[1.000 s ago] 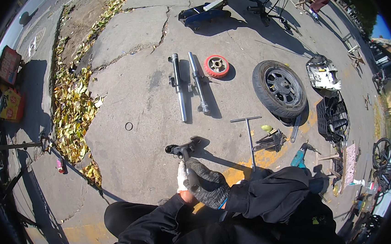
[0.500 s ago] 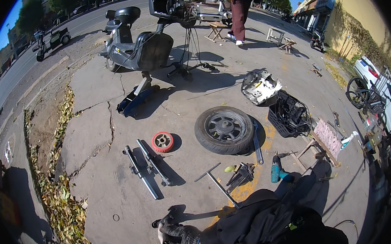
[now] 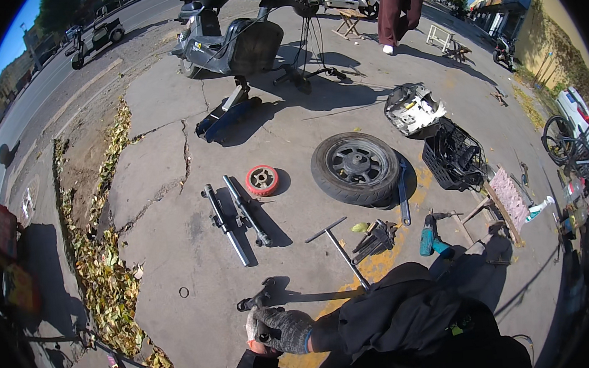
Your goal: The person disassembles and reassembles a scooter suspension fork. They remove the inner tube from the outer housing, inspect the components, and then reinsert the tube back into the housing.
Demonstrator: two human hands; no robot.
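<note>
At the lower middle, both my hands are together on a dark metal fork clamp (image 3: 255,300), whose two ends stick out past my fingers. My right hand (image 3: 286,328), in a grey knit glove, is wrapped round it from the right. My left hand (image 3: 257,343) grips it from below and left, mostly hidden behind the right one. Beyond the clamp lie two silver-and-black fork tubes (image 3: 236,213) and a small red-rimmed wheel (image 3: 262,180). A T-handle wrench (image 3: 342,251) rests on the ground to the right of my hands.
A large tyred wheel (image 3: 354,170) lies flat, with a big wrench (image 3: 404,193) beside it. Further right are a teal drill (image 3: 434,236), a black basket (image 3: 453,156) and a stool (image 3: 502,202). A partly dismantled scooter (image 3: 228,47) stands ahead; a person (image 3: 401,2) is beyond.
The view has shifted, so the ground things appear higher and further right. My hands stay closed on the clamp. The person in the background has taken a step.
</note>
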